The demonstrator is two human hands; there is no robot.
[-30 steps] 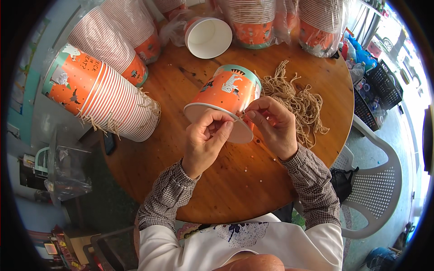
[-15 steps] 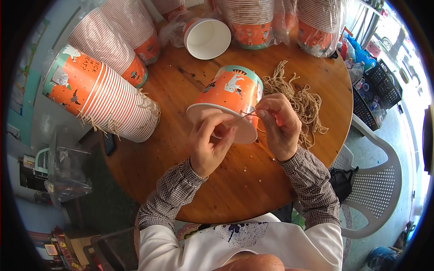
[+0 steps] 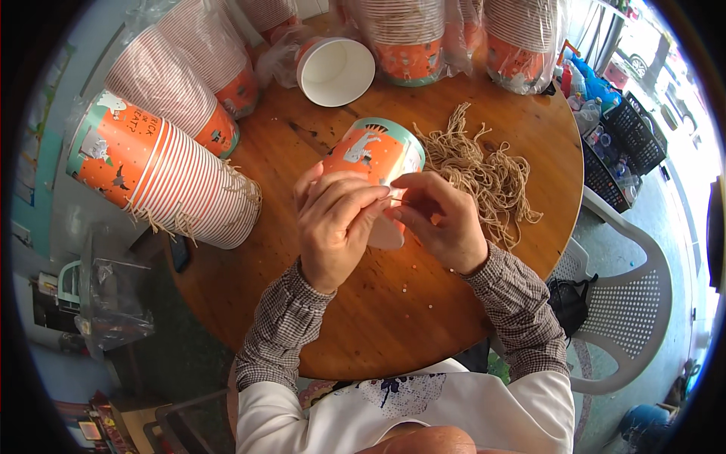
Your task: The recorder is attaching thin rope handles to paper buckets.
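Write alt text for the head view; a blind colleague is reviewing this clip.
Both hands, left hand and right hand, hold an orange paper cup tipped on its side over a round wooden table, pinching a thin string at its rim. A pile of twine lies to the right, stacks of cups to the left.

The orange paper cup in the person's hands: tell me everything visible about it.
The orange paper cup looks like printed paper, orange with a teal rim band and a pale animal figure on its wall. It lies tipped on its side above the round wooden table, mouth toward the person. The left hand covers its near left side; the right hand pinches something thin at its rim. The pile of tan strings lies just to its right.
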